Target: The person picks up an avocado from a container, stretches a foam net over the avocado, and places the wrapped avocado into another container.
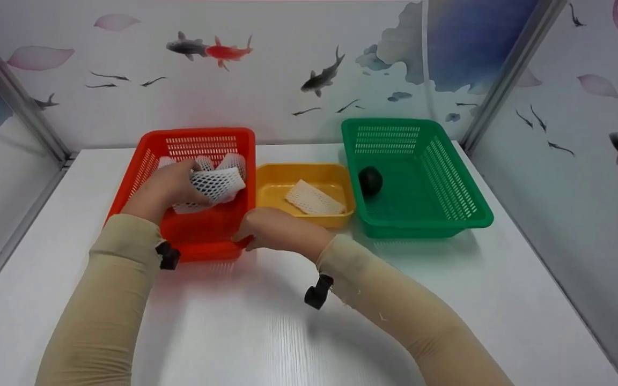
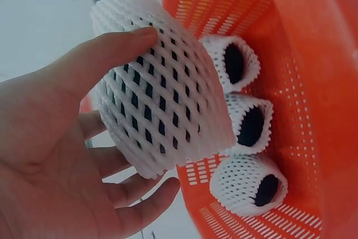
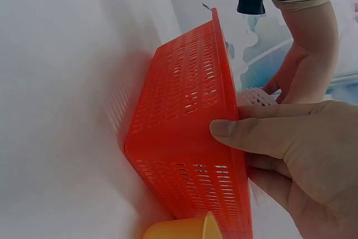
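My left hand point(image 1: 172, 185) holds a dark fruit in a white foam net sleeve point(image 2: 162, 88), above the red basket point(image 1: 201, 249). In the left wrist view the thumb presses on the net from one side and the fingers lie on the other. Several more netted dark fruits point(image 2: 246, 186) lie inside the basket. With thumb and fingers, my right hand point(image 3: 302, 149) pinches the basket's rim at its near right corner, as seen in the head view.
Right of the red basket, a yellow tray point(image 1: 336, 221) holds a flattened foam net sleeve point(image 1: 314, 199). Beyond it stands a green basket point(image 1: 421, 222) with one bare dark oval fruit point(image 1: 370, 181). Printed panels point(image 1: 266, 107) wall the white table point(image 1: 266, 332) at back and sides.
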A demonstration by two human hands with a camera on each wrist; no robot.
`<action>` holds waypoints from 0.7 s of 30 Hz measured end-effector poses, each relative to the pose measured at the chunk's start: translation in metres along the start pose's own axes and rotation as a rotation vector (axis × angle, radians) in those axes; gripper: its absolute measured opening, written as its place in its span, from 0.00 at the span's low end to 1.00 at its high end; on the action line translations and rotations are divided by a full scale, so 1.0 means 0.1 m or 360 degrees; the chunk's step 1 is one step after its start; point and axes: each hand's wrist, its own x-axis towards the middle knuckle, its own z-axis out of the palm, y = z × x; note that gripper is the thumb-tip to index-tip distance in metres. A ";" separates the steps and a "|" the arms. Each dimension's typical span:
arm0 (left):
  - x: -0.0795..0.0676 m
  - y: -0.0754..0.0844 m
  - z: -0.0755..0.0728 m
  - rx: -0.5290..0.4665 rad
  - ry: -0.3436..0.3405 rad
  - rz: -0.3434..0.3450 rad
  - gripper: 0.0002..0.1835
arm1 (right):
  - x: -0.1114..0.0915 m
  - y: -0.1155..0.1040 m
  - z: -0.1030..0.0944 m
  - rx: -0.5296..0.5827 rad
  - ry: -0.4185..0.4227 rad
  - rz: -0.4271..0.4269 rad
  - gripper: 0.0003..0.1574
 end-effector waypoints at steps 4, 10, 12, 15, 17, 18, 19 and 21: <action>0.11 0.01 -0.01 0.0031 -0.0013 -0.0026 0.43 | -0.01 0.00 0.01 -0.0281 -0.0019 -0.0081 0.20; 0.17 0.07 -0.01 0.0201 -0.0092 -0.0094 0.39 | 0.00 -0.04 0.02 -0.0357 -0.0035 -0.0091 0.20; 0.18 0.10 0.00 0.0265 -0.0143 -0.0110 0.39 | 0.01 -0.05 0.02 -0.0412 -0.0047 -0.0128 0.21; 0.21 0.16 0.03 0.0375 -0.0194 -0.0107 0.39 | 0.01 -0.05 0.01 -0.0464 -0.0045 -0.0177 0.21; 0.24 0.19 0.05 0.0419 -0.0226 -0.0135 0.40 | 0.01 -0.05 0.00 -0.0489 -0.0042 -0.0199 0.22; 0.25 0.21 0.06 0.0460 -0.0245 -0.0141 0.40 | 0.01 -0.05 0.00 -0.0495 -0.0042 -0.0203 0.22; 0.27 0.22 0.08 0.0487 -0.0270 -0.0157 0.39 | 0.01 -0.04 -0.01 -0.0496 -0.0044 -0.0207 0.22; 0.30 0.23 0.11 0.0506 -0.0326 -0.0182 0.39 | 0.00 -0.04 -0.02 -0.0482 -0.0058 -0.0180 0.23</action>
